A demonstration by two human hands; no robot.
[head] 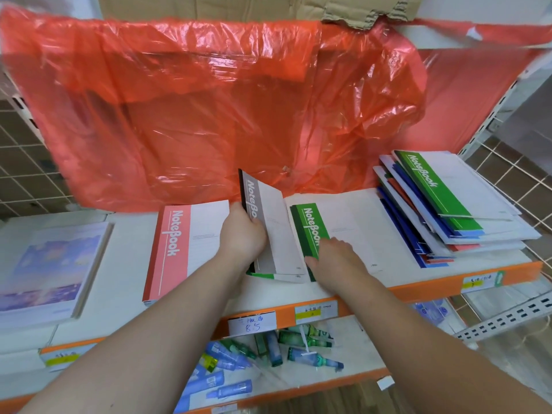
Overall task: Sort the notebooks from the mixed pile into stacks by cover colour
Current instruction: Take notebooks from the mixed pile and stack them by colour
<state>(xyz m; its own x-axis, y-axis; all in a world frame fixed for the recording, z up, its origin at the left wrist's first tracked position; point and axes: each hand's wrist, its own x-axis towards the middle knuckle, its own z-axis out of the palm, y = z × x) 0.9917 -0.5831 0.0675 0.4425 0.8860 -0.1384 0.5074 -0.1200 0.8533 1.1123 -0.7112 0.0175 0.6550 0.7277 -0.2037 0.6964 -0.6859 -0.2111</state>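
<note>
My left hand [242,231] grips a grey-banded notebook [270,222] by its spine, tilted up on edge at the middle of the shelf. A green-edged notebook [263,275] peeks out beneath it. My right hand [334,259] rests on the near edge of a green-banded notebook stack [349,231] just to the right. A pink-banded notebook stack [185,246] lies flat to the left of my left hand. The mixed pile [448,210] of green, blue and red notebooks sits fanned out at the far right of the shelf.
A red plastic sheet [209,100] hangs behind the white shelf [125,294] with its orange front edge. A stack of purple sky-print books [47,270] lies at the left. Small blue and green bottles [268,351] fill the lower shelf. Wire mesh panels flank both sides.
</note>
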